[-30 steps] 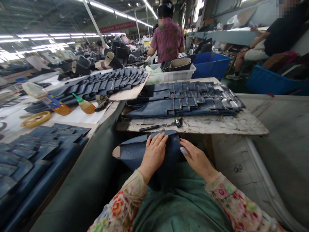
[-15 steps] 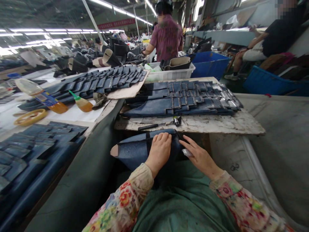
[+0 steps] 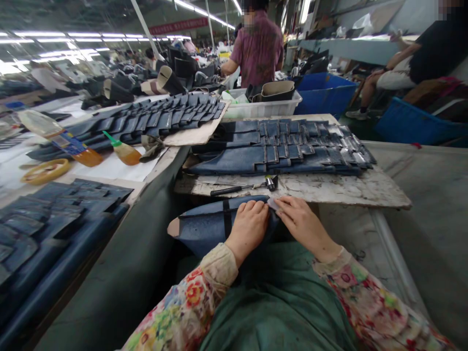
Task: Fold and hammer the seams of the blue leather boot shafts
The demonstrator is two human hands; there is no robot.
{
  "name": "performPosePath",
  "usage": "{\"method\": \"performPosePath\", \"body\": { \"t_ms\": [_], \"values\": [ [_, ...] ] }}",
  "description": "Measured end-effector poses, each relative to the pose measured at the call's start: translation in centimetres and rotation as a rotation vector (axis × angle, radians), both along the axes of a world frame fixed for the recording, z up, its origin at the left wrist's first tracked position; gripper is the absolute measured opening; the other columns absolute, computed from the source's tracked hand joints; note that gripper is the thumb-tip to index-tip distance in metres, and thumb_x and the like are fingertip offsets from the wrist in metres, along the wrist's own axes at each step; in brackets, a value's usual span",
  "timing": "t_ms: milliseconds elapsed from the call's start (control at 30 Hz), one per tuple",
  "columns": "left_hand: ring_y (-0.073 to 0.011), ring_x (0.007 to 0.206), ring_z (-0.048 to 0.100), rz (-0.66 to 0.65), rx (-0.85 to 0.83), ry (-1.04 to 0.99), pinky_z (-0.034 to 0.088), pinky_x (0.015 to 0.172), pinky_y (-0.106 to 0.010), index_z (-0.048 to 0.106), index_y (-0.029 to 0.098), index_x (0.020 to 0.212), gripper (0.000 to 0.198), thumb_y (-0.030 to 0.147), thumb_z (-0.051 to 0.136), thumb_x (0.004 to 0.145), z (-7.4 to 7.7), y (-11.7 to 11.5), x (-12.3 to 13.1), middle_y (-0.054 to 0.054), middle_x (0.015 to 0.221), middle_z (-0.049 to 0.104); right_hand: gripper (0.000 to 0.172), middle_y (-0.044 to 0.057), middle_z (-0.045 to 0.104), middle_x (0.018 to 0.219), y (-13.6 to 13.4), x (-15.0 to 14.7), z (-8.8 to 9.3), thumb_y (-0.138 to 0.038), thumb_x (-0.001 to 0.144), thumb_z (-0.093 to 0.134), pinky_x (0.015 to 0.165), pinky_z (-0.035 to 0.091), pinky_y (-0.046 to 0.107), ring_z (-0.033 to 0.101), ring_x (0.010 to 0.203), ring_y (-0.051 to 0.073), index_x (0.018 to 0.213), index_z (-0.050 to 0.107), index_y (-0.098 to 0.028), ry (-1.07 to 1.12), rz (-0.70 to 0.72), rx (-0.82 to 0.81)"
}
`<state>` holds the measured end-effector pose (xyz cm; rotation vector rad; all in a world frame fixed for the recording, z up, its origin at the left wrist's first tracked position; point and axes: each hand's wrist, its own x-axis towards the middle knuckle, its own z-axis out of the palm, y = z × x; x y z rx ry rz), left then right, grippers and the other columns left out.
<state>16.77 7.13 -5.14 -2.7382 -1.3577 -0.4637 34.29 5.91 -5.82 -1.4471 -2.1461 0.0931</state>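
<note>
Directly beyond your left hand (image 3: 250,226) and right hand (image 3: 306,224) stands a worn, whitish-topped desk (image 3: 369,191), bearing overlapping dark-blue leathery pieces (image 3: 234,158). Beneath your left fingers lies a tapered blue leathery workpiece (image 3: 201,224); whether they grip, I cannot tell. Ahead lies a black-handled hammer (image 3: 227,191); your right hand pinches a small whitish scrap (image 3: 272,203).

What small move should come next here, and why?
Probably a light press of the pale scrap along the top edge of the blue piece near its right end: the right hand has the scrap at its fingertips there, and the left hand rests on the piece close by, seemingly steadying it.
</note>
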Motion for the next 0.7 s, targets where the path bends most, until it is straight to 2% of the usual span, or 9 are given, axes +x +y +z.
{"method": "performPosePath", "body": {
  "t_ms": [133, 367, 700],
  "values": [
    [-0.0175, 0.104, 0.051, 0.023, 0.014, -0.038, 0.039, 0.090, -0.034, 0.053, 0.019, 0.116, 0.029, 0.024, 0.036, 0.093, -0.3, -0.3, -0.8, -0.005, 0.112, 0.060, 0.032, 0.009, 0.058, 0.110, 0.2, -1.1, 0.5, -0.025, 0.092, 0.041, 0.093, 0.044, 0.038, 0.050, 0.104, 0.023, 0.117, 0.059, -0.017, -0.016, 0.021, 0.014],
    [-0.0183, 0.108, 0.052, 0.063, 0.061, -0.050, 0.038, 0.094, -0.035, 0.054, 0.018, 0.118, 0.031, 0.020, 0.040, 0.092, -1.1, -0.9, -3.0, -0.005, 0.118, 0.060, 0.031, 0.009, 0.060, 0.105, 0.0, -2.9, 0.1, -0.023, 0.093, 0.038, 0.088, 0.047, 0.039, 0.052, 0.099, 0.023, 0.116, 0.060, -0.020, -0.078, 0.003, -0.017],
    [-0.0192, 0.106, 0.052, 0.144, 0.046, -0.031, 0.039, 0.094, -0.036, 0.054, 0.018, 0.118, 0.031, 0.018, 0.045, 0.089, -0.7, -1.7, -6.4, -0.006, 0.116, 0.061, 0.032, 0.011, 0.059, 0.106, -0.4, -7.4, 0.7, -0.014, 0.091, 0.040, 0.087, 0.048, 0.037, 0.049, 0.098, 0.023, 0.118, 0.056, -0.018, -0.217, 0.078, -0.012]
  ]
}}
